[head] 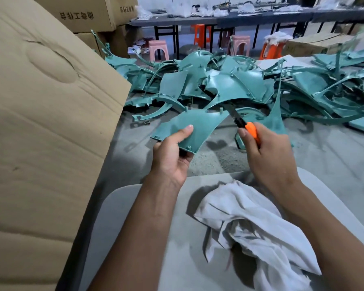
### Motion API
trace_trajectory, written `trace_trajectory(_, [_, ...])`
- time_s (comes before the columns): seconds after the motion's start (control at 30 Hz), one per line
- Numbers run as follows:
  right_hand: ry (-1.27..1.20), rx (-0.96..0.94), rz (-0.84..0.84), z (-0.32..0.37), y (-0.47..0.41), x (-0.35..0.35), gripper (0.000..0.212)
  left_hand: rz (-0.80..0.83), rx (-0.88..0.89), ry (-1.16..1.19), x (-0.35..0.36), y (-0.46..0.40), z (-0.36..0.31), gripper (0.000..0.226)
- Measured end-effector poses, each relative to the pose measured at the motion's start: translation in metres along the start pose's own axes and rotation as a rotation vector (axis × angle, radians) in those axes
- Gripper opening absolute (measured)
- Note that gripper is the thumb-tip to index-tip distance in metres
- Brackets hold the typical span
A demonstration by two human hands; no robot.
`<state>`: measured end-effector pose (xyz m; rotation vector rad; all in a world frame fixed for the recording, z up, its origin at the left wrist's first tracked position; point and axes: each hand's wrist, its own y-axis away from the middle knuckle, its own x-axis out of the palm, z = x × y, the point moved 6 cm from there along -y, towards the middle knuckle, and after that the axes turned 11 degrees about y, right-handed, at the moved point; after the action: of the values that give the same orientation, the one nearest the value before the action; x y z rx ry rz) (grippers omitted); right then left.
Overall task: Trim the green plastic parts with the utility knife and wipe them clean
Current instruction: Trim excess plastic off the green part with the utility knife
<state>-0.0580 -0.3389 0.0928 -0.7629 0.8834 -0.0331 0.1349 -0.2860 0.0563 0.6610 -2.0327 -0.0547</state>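
The left hand (172, 152) grips a curved green plastic panel (189, 128), thumb curled over its face, at the centre of the view. At three o'clock from it, the right hand (265, 152) is wrapped round an orange-handled utility knife (245, 124), whose blade meets the panel's upper right tip. Trimming looks under way; wiping is not yet done. The crumpled white cloth (259, 229) lies at six o'clock on the lap, untouched. A large heap of green plastic parts (229, 85) waits at twelve o'clock on the floor.
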Motion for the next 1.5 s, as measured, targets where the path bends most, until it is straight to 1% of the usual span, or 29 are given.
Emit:
trace_trajectory(0.03, [-0.053,-0.054,-0.001,0.004,0.001,-0.002,0.038,-0.003,-0.009,0.011,0.001,0.000,0.001,0.016])
trace_trajectory(0.1, [-0.179,-0.231,0.077,0.023,0.006,0.001,0.029,-0.012,-0.029,0.034,0.002,0.000,0.004,0.010])
trace_trajectory(0.13, [-0.187,-0.290,0.130,0.031,0.010,0.006,0.028,-0.010,-0.046,0.041,0.003,0.000,0.006,0.008])
trace_trajectory(0.17, [-0.152,-0.310,0.167,0.035,0.011,0.011,0.032,-0.004,-0.063,0.044,0.003,0.000,0.008,0.007])
trace_trajectory(0.2, [-0.107,-0.298,0.180,0.035,0.011,0.014,0.036,0.005,-0.076,0.038,0.003,0.001,0.008,0.007])
trace_trajectory(0.27, [-0.071,-0.228,0.151,0.028,0.008,0.012,0.036,0.025,-0.073,0.002,0.001,0.000,0.003,0.006])
trace_trajectory(0.33, [-0.037,-0.129,0.112,0.010,0.005,0.006,0.037,0.048,-0.036,-0.024,-0.003,-0.002,-0.007,0.013])
trace_trajectory(0.43, [0.108,-0.021,0.084,-0.006,0.004,0.006,0.045,0.065,0.017,-0.031,-0.006,-0.007,-0.017,0.031])
trace_trajectory(0.47, [0.127,0.001,0.073,-0.007,0.006,0.008,0.046,0.070,0.019,-0.032,-0.005,-0.008,-0.018,0.034])
trace_trajectory(0.53, [0.130,0.021,0.056,-0.003,0.008,0.012,0.048,0.078,0.009,-0.036,-0.005,-0.010,-0.020,0.032])
trace_trajectory(0.63, [0.106,0.005,0.081,0.003,0.007,0.015,0.048,0.080,0.014,-0.045,-0.008,-0.014,-0.026,0.022])
trace_trajectory(0.7, [0.007,-0.030,0.114,0.007,0.005,0.015,0.047,0.067,0.068,-0.059,-0.010,-0.017,-0.029,0.020])
trace_trajectory(0.8, [-0.110,-0.148,0.186,0.023,0.009,0.016,0.045,0.040,0.142,-0.073,-0.010,-0.017,-0.027,0.017])
trace_trajectory(0.87, [-0.102,-0.215,0.270,0.037,0.014,0.024,0.043,0.037,0.149,-0.080,-0.008,-0.016,-0.022,0.013])
trace_trajectory(0.93, [-0.045,-0.220,0.297,0.040,0.016,0.029,0.044,0.054,0.142,-0.099,-0.007,-0.016,-0.018,0.012])
trace_trajectory(1.03, [-0.002,-0.102,0.198,0.020,0.009,0.021,0.042,0.077,0.111,-0.122,-0.009,-0.014,-0.015,0.013])
trace_trajectory(1.13, [0.134,0.171,0.110,-0.021,-0.001,0.008,0.048,0.108,0.119,-0.160,-0.011,-0.012,-0.019,0.023])
trace_trajectory(1.17, [0.162,0.219,0.078,-0.029,-0.002,0.004,0.050,0.113,0.125,-0.160,-0.010,-0.011,-0.019,0.024])
trace_trajectory(1.2, [0.135,0.206,0.059,-0.029,-0.001,0.002,0.048,0.115,0.136,-0.160,-0.010,-0.010,-0.020,0.024])
trace_trajectory(1.23, [0.060,0.137,0.069,-0.022,0.000,0.002,0.045,0.112,0.148,-0.168,-0.010,-0.010,-0.020,0.023])
trace_trajectory(1.3, [-0.118,-0.030,0.194,0.004,0.007,0.009,0.036,0.110,0.164,-0.185,-0.009,-0.007,-0.019,0.025])
trace_trajectory(1.33, [-0.137,-0.091,0.256,0.015,0.010,0.015,0.036,0.120,0.168,-0.180,-0.008,-0.007,-0.019,0.027])
trace_trajectory(1.37, [-0.110,-0.132,0.273,0.021,0.011,0.018,0.040,0.138,0.170,-0.174,-0.007,-0.006,-0.020,0.030])
trace_trajectory(1.43, [-0.082,-0.132,0.236,0.021,0.009,0.017,0.043,0.191,0.171,-0.175,-0.004,-0.005,-0.024,0.035])
trace_trajectory(1.5, [-0.142,-0.050,0.180,0.007,0.005,0.010,0.042,0.246,0.158,-0.172,-0.002,-0.005,-0.029,0.047])
